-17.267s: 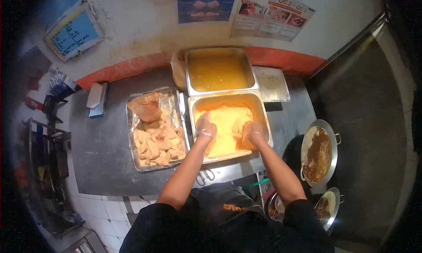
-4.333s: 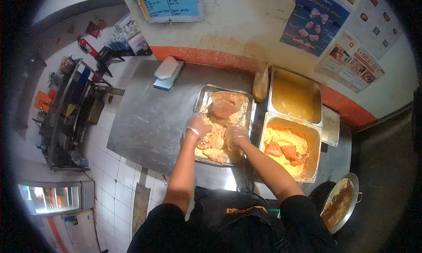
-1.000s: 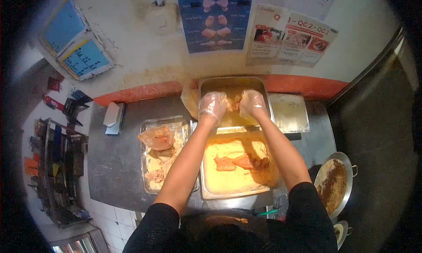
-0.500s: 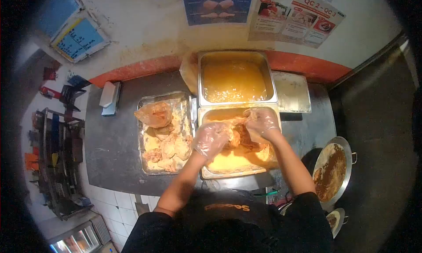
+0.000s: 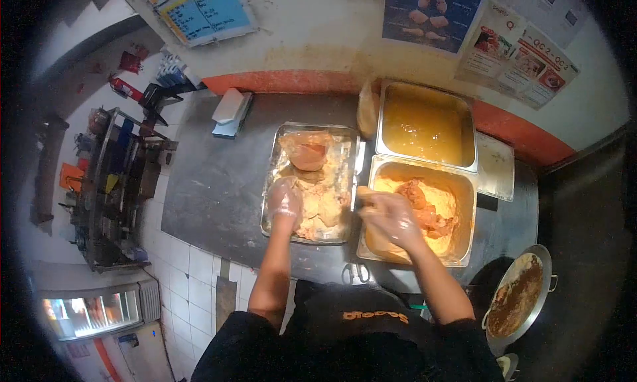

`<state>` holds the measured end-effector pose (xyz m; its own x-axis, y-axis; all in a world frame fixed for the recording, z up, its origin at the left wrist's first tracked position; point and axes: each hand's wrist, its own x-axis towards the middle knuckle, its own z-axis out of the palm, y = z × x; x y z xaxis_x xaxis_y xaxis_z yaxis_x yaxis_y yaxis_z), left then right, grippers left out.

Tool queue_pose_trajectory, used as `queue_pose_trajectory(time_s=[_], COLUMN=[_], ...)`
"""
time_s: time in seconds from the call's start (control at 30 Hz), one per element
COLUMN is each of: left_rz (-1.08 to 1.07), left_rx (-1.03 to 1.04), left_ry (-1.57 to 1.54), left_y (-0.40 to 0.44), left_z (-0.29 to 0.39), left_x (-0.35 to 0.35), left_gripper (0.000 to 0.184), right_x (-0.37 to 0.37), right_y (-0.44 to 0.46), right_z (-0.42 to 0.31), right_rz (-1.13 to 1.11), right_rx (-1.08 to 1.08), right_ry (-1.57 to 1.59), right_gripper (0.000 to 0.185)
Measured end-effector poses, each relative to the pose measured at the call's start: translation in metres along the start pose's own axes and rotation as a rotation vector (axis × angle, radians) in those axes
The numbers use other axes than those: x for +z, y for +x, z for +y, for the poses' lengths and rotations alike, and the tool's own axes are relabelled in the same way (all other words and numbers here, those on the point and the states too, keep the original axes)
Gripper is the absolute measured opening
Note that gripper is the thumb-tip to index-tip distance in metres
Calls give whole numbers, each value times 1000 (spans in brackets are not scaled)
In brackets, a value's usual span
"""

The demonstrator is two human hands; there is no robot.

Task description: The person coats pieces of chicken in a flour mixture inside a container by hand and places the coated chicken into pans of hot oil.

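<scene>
My left hand [image 5: 285, 201], in a clear plastic glove, is at the left side of a metal tray [image 5: 267, 226], against the floured chicken pieces [image 5: 325, 206]. Its fingertips are hidden, so whether it grips a piece is unclear. My right hand [image 5: 391, 217], gloved too, is over the left rim of the flour pan [image 5: 468, 242]. Motion blurs its fingers. Reddish raw chicken pieces [image 5: 428, 213] lie on the flour in that pan. A clear plastic bag with reddish contents [image 5: 310, 153] rests at the tray's far end.
Behind the flour pan stands a deep metal pan of yellowish liquid [image 5: 424, 133]. Scissors [image 5: 356, 273] lie at the counter's near edge. A wide pan with brown contents [image 5: 517, 296] is at the right. A white-and-blue box [image 5: 230, 113] sits at the back left.
My left hand has moved left from the flour pan to the tray. My right hand has shifted to the flour pan's left rim. The camera view has turned left.
</scene>
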<state>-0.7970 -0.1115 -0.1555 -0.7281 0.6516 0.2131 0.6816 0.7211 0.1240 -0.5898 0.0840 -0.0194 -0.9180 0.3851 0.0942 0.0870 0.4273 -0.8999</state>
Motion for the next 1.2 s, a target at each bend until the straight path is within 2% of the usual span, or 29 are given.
queue_pose_trajectory(time_s=[0.03, 0.07, 0.1, 0.17, 0.2, 0.27, 0.4, 0.47, 0.53, 0.6, 0.63, 0.67, 0.73, 0.8, 0.87, 0.93, 1.03, 1.07, 1.13, 1.2], left_rz=[3, 6, 11, -229, -223, -210, -205, -422, -360, -365, -386, -387, -317, -360, -404, -425, -511, -516, -431, -464], left_rx=[-47, -96, -96, -34, -35, -128, -196, 89, 31, -150, -166, -165, -184, -178, -164, -56, -65, -61, 150, 168], left_ry=[-135, -272, -274, -49, -53, -187, -240, -91, -155, -119, -103, -108, -136, -94, -47, -86, -173, -174, -102, -107], left_y=[8, 16, 24, 37, 38, 37, 26, 14, 5, 4, 5, 5, 7, 12, 19, 19, 26, 25, 24, 21], left_z=[-4, -7, -6, -4, -8, -18, -19, 1, 9, 14, 16, 19, 23, 23, 24, 22, 23, 24, 27, 26], left_x=[4, 6, 9, 12, 11, 8, -21, -45, -31, -19, -20, -17, -8, 19, 12, -2, -17, -20, -26, -22], left_gripper=[22, 25, 25, 25, 25, 25, 28, 30, 29, 23, 23, 23, 19, 17, 16, 17, 18, 18, 20, 20], right_x=[21, 49, 80, 119, 135, 160, 183, 194, 202, 183, 187, 194, 193, 183, 188, 184, 168, 165, 156, 129], right_y=[15, 30, 47, 89, 100, 115, 133, 136, 140, 138, 139, 140, 139, 139, 136, 133, 126, 128, 126, 120], right_z=[-16, -3, 24, 53, 70, 91, 119, 152, 168, 114, 127, 157, 162, 127, 136, 138, 125, 123, 112, 57], right_rz=[-138, -142, -146, -270, -269, -61, -166, -281, -367, -279, -277, -262, -244, -143, -108, -73, -68, -92, -116, -113], right_rx=[243, 178, 113, 270, 266, 239, 344, 234, 208, 366, 367, 277, 188, 403, 386, 373, 295, 313, 330, 547], right_ry=[-33, -160, -288, -491, -497, -555, -564, -587, -590, -628, -632, -626, -623, -254, -271, -286, -259, -464, -668, -665], right_gripper=[42, 42, 42, 33, 33, 24, 22, 23, 24, 22, 22, 24, 25, 45, 46, 47, 44, 37, 30, 23])
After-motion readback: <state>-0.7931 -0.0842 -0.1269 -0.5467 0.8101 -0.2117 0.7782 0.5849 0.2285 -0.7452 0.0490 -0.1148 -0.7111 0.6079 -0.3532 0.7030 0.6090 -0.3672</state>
